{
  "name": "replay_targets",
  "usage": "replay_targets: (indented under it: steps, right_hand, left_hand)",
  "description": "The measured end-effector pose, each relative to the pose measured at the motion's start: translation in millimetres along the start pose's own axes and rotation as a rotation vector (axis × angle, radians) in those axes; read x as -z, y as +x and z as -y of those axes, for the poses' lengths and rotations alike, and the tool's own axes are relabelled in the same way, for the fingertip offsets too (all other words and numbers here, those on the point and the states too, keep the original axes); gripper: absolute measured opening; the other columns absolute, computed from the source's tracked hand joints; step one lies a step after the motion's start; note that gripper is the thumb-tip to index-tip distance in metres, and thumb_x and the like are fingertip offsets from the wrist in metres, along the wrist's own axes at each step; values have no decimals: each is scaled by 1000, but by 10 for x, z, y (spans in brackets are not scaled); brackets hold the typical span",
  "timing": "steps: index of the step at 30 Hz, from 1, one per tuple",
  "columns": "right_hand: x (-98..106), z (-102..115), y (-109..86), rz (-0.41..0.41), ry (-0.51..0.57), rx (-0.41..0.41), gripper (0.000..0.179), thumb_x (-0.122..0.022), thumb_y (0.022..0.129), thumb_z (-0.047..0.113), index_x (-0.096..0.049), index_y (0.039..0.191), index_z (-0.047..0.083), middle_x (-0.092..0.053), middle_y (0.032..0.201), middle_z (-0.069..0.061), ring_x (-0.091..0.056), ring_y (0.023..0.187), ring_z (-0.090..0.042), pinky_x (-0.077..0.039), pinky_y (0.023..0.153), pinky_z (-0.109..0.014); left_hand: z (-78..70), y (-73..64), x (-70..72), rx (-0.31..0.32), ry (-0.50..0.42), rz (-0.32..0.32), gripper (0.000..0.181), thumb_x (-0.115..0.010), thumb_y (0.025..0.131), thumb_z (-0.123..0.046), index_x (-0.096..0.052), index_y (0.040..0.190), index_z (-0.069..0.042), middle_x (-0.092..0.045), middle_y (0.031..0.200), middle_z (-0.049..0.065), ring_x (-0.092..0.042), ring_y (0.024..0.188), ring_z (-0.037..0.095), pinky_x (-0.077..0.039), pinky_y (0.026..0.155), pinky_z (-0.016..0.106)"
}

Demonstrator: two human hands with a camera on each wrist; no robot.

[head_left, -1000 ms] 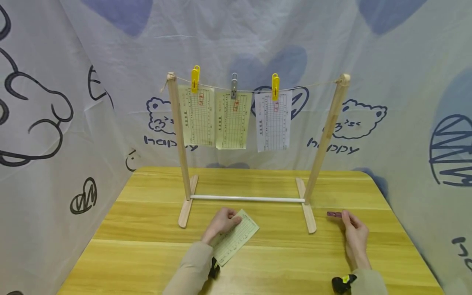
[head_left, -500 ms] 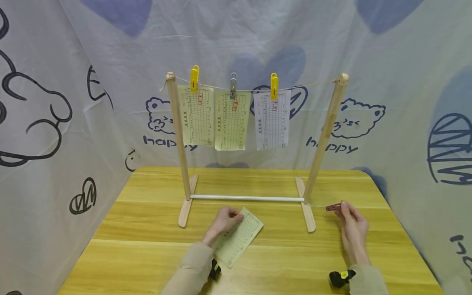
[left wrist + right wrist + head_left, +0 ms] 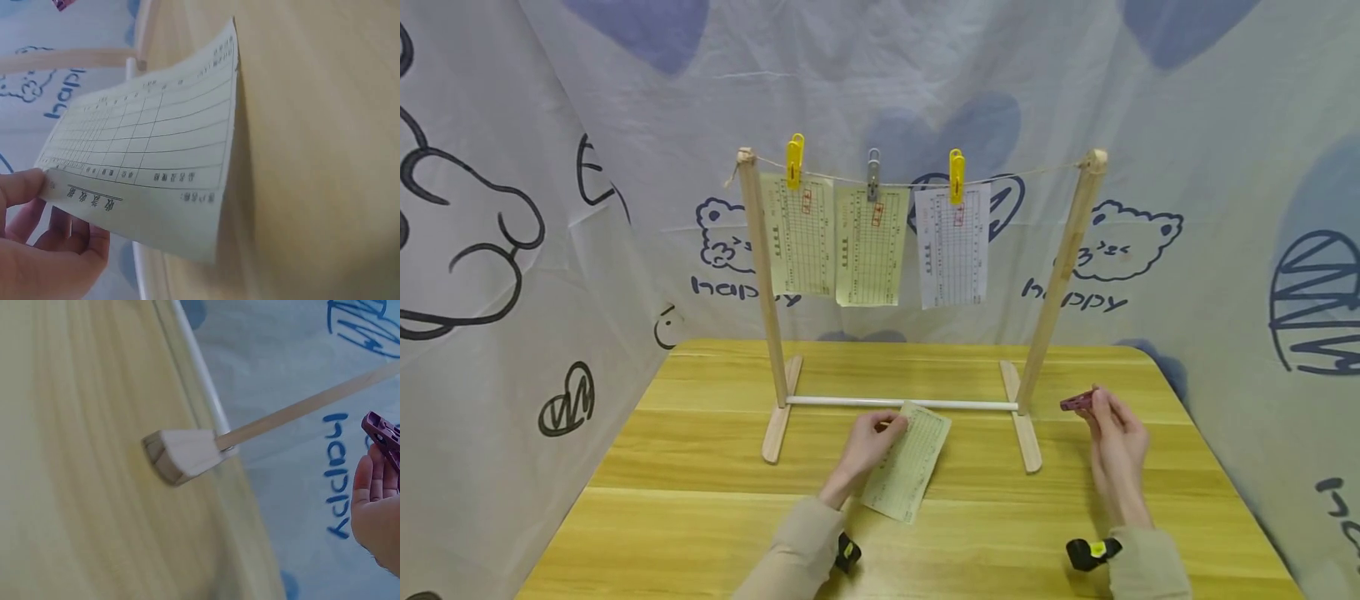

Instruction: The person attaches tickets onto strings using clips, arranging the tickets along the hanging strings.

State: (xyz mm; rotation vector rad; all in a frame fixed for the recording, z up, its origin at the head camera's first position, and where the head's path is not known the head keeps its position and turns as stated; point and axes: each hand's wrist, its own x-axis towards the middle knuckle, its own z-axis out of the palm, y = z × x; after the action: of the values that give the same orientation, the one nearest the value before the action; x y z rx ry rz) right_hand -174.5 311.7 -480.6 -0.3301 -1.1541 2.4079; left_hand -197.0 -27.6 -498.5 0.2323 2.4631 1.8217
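Thumb and fingers of my left hand point(image 3: 868, 446) pinch the top corner of a pale green printed receipt slip point(image 3: 910, 462). The slip hangs tilted over the table, its printed grid facing the left wrist camera point(image 3: 144, 137). Off to the right, my right hand point(image 3: 1120, 446) holds a dark purple clothespin point(image 3: 1077, 402) by its end, the other end pointing left. In the right wrist view the clothespin point(image 3: 382, 434) shows at the right edge, above the fingers. Both hands are in front of a wooden rack point(image 3: 1060, 275) with a string line.
Two yellowish slips point(image 3: 803, 242) point(image 3: 871, 250) and a white slip point(image 3: 953, 250) hang from the string by two yellow clips point(image 3: 794, 162) point(image 3: 957, 177) and a grey clip point(image 3: 873, 175). A white rod point(image 3: 842, 402) joins the rack's feet. Behind the table point(image 3: 700, 517) hangs a patterned cloth point(image 3: 880, 67).
My left hand has moved up and to the right with the slip, which has turned more upright. My right hand has risen a little with the clothespin.
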Motion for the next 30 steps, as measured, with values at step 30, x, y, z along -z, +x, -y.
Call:
replay_targets:
  steps: [30]
  right_hand:
    - [-728,426,-14,274,-61,276,33,-60,98,8,-62,122,-14,-67,101,-9,-68,90,-15,-57,94,-21]
  left_hand:
    - [-857,-25,-287,-231,-345,-197,20,-70,95,-14,-77,105,1,-73,101,24,-55,71,0,-43,62,13]
